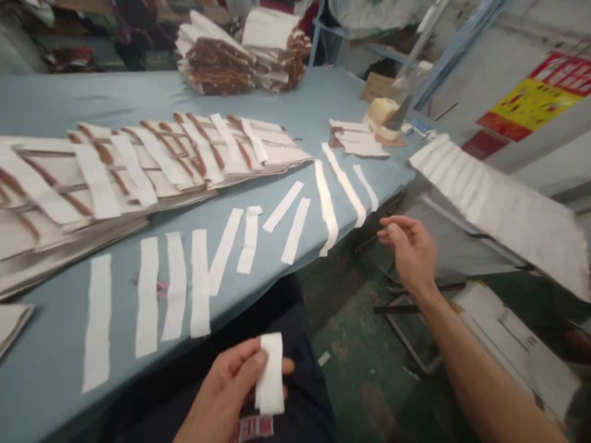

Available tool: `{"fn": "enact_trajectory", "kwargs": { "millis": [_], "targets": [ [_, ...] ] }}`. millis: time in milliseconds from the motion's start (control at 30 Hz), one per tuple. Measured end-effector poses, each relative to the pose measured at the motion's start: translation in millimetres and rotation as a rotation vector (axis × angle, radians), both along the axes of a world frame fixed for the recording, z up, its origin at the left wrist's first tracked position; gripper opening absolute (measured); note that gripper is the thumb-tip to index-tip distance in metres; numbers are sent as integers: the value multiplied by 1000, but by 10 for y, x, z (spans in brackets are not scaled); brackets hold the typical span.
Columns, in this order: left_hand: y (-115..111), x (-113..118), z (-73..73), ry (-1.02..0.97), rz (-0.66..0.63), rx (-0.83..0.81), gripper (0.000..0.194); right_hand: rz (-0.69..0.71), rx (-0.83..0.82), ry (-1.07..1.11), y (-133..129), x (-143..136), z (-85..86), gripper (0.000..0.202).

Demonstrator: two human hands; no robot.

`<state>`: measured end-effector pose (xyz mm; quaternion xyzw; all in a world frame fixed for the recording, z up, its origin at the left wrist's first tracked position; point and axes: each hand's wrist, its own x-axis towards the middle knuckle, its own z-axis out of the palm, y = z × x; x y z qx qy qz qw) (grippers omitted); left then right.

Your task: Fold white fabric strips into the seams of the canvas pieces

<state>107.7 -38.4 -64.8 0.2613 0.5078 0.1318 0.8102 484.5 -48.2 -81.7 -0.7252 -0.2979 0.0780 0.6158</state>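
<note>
My left hand [237,375] is closed on a folded white strip [272,375] above my lap, thumb on top and fingertips behind. My right hand [409,246] hangs in the air past the table's front edge, its fingers loosely curled and with nothing visible in them. It is nearest to a short narrow white strip [367,187] on the blue table [258,301]. Several separate white strips lie in a slanting row along the table's front, among them a long one [96,326] at the left and a wavy one [327,209] further right.
Behind the row lie overlapping cream pieces with brown edges [277,144], white strips across them. Two fabric stacks [217,61] stand at the back. A tape roll [383,114] sits near the far right corner. At right are a pale padded panel [508,209] and a metal-legged stool [406,335].
</note>
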Motion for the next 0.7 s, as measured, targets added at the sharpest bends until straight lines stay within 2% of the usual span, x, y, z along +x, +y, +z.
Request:
{"fn": "enact_trajectory", "kwargs": {
  "millis": [100, 167, 267, 367, 433, 500, 700],
  "targets": [
    [82, 15, 135, -139, 145, -21, 62, 287, -150, -365, -421, -904, 157, 20],
    [118, -22, 196, -193, 219, -34, 46, 471, -131, -579, -606, -1414, 199, 31],
    [78, -185, 219, -208, 295, -83, 15, 659, -33, -846, -701, -1954, 188, 35],
    [-13, -378, 174, -220, 341, -121, 20, 702, 28, -1016, -669, -2281, 172, 26],
    [-66, -478, 140, -246, 357, -89, 19, 715, 61, -1085, -632, -2428, 174, 21],
    [-107, -555, 116, -277, 365, -46, 17, 738, 84, -1128, -600, -2534, 182, 19],
    [-183, -722, 64, -346, 383, -38, 30, 872, 101, -1182, -551, -2711, 196, 24]
  ]
}}
